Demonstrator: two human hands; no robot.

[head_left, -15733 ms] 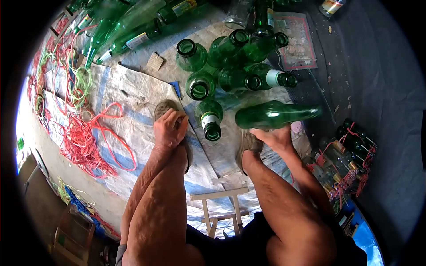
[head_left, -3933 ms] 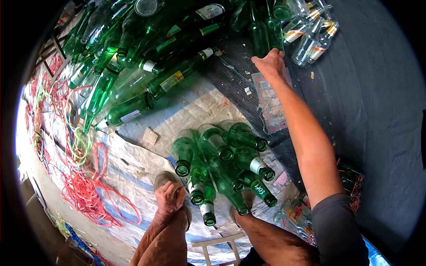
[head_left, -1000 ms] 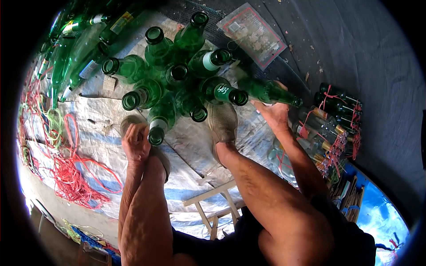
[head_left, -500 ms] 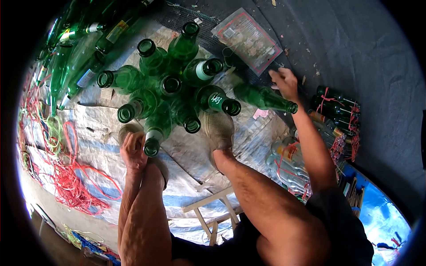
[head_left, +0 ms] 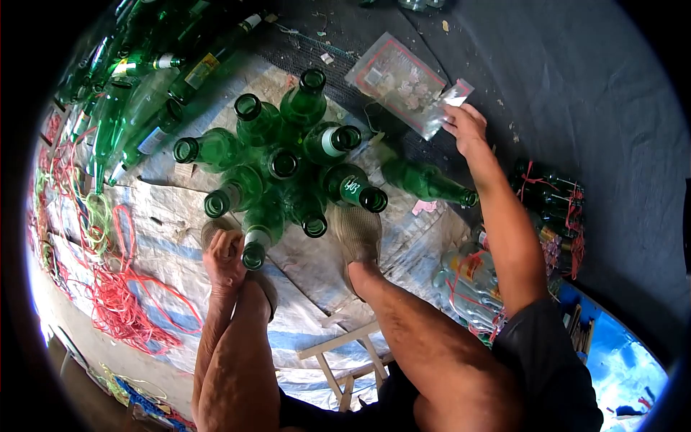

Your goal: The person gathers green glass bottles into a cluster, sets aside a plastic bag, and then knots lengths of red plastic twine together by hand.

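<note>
Several green glass bottles stand bunched upright on the ground, among them a middle bottle (head_left: 283, 164) and a front one (head_left: 259, 234). My left hand (head_left: 224, 261) is closed low beside the front bottle; whatever its curled fingers hold, if anything, is hidden. Out to the right, my right hand (head_left: 466, 128) pinches the near corner of a clear plastic bag (head_left: 403, 75) with a red border. That corner is folded up and shiny, while the rest of the bag lies flat. A single green bottle (head_left: 432, 180) lies on its side between the bunch and my right forearm.
More green bottles (head_left: 151, 133) lie heaped at upper left. Tangled pink string (head_left: 122, 309) is at left. Bundles of tied bottles, clear ones (head_left: 468, 277) and dark ones (head_left: 551, 191), sit at right. My feet flank the bunch, and a wooden frame (head_left: 338, 344) lies between my legs.
My right hand has moved slightly up and taken hold of the plastic bag's corner, lifting and folding it. My left hand stays by the front bottle. The whole view has shifted slightly.
</note>
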